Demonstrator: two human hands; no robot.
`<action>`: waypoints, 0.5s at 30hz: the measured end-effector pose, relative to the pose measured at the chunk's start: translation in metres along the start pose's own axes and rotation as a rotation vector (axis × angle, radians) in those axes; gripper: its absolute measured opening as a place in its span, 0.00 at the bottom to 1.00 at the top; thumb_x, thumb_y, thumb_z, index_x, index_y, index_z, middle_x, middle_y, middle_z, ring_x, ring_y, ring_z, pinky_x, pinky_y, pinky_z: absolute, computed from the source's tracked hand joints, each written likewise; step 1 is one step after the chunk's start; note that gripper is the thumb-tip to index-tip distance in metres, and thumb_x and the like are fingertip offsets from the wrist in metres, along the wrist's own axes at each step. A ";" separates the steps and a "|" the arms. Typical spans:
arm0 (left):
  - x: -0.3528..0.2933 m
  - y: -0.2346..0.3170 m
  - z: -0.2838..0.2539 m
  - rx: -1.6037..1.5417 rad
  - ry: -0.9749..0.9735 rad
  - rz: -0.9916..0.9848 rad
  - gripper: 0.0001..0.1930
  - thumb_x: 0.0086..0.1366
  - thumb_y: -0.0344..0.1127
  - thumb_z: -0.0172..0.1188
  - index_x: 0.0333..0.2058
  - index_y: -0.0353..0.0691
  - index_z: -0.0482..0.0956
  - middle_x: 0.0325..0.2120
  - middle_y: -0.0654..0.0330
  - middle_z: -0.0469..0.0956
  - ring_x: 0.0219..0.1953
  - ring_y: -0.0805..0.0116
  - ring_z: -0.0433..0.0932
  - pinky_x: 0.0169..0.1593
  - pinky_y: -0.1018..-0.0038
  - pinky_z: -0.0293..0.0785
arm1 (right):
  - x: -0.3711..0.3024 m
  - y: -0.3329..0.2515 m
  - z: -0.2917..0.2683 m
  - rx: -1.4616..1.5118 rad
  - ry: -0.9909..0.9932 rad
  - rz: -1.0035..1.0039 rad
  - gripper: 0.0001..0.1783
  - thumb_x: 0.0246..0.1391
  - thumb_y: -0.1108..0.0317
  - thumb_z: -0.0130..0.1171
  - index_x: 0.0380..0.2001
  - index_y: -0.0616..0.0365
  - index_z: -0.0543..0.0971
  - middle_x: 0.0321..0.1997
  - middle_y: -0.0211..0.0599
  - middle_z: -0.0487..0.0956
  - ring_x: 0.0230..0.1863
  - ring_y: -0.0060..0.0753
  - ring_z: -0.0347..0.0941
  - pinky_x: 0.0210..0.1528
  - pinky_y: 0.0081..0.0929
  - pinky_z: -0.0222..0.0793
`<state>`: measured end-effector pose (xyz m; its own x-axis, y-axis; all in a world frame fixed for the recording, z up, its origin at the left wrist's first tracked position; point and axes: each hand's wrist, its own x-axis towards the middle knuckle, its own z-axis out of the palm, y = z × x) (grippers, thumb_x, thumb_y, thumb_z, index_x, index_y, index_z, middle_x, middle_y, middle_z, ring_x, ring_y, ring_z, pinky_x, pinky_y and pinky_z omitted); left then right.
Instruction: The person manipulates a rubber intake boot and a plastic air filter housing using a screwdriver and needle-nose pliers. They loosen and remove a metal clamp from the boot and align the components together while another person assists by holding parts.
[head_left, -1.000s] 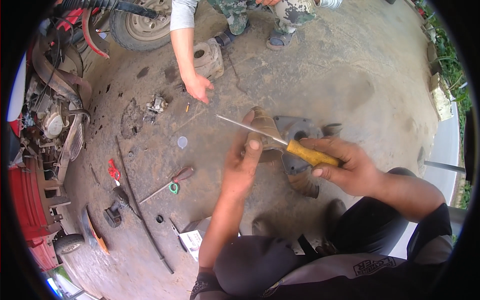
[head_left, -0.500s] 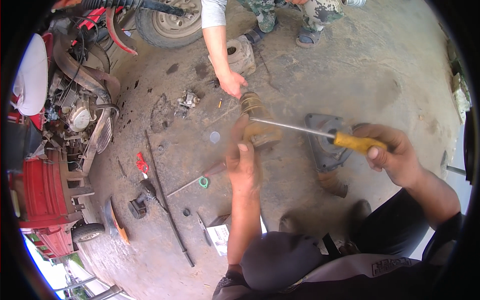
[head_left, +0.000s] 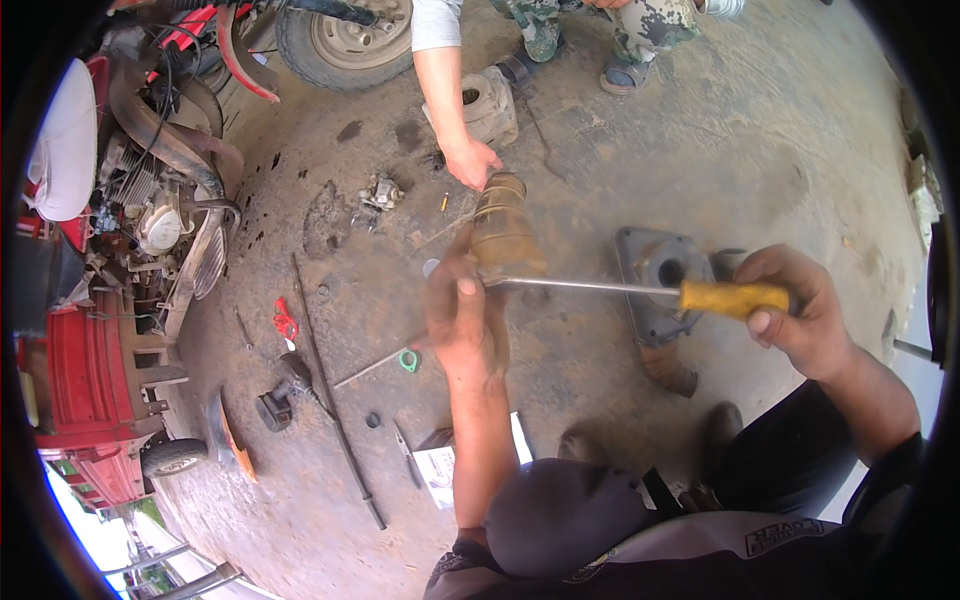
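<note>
A brownish, dirt-coated ribbed rubber hose [head_left: 505, 232] stretches between a co-worker's hand [head_left: 472, 162] at its far end and my left hand [head_left: 462, 312] at its near end. My left fingers are closed round that near end, blurred and partly hidden, with the thumb raised. My right hand [head_left: 800, 315] grips a screwdriver [head_left: 735, 297] by its yellow handle. Its shank lies nearly level, pointing left, and the tip reaches the hose's near end beside my left thumb. Whether the tip is inside the hose or on a clamp there cannot be made out.
A grey housing [head_left: 645, 265] with a round opening lies under the screwdriver, a ribbed hose [head_left: 668, 370] beside it. Left on the concrete are a long rod [head_left: 325, 380], a power tool [head_left: 290, 385], pliers [head_left: 405, 450] and a green gasket [head_left: 408, 361]. A red three-wheeler [head_left: 90, 370] stands far left.
My left hand has shifted left and nearer to me. The screwdriver has swung from slanting to nearly level, its tip now lower in view. The co-worker's hand stays at the hose's far end.
</note>
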<state>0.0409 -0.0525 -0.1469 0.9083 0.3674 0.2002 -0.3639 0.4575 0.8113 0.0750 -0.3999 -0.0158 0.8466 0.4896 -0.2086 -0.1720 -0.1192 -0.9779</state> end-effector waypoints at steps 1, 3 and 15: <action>-0.001 -0.001 0.001 0.001 0.005 -0.010 0.12 0.78 0.43 0.61 0.50 0.42 0.75 0.70 0.40 0.66 0.63 0.42 0.77 0.54 0.44 0.84 | 0.000 0.000 -0.001 0.011 0.011 0.005 0.25 0.62 0.62 0.75 0.54 0.65 0.77 0.46 0.35 0.81 0.41 0.21 0.76 0.46 0.20 0.73; -0.003 -0.002 0.004 0.005 0.015 -0.029 0.13 0.78 0.44 0.61 0.50 0.41 0.75 0.69 0.40 0.67 0.62 0.43 0.77 0.53 0.46 0.84 | 0.000 0.002 -0.003 0.032 0.032 0.014 0.25 0.62 0.62 0.75 0.54 0.65 0.77 0.44 0.35 0.81 0.34 0.18 0.75 0.37 0.18 0.73; -0.007 -0.004 0.010 0.014 0.065 -0.113 0.22 0.77 0.50 0.62 0.56 0.40 0.71 0.66 0.44 0.70 0.60 0.47 0.76 0.53 0.48 0.82 | 0.007 0.013 -0.006 0.082 0.048 -0.028 0.24 0.62 0.63 0.74 0.54 0.65 0.77 0.41 0.36 0.81 0.28 0.18 0.74 0.28 0.17 0.70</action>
<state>0.0380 -0.0647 -0.1460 0.9280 0.3658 0.0711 -0.2563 0.4878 0.8345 0.0813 -0.4033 -0.0297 0.8744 0.4496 -0.1824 -0.1873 -0.0338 -0.9817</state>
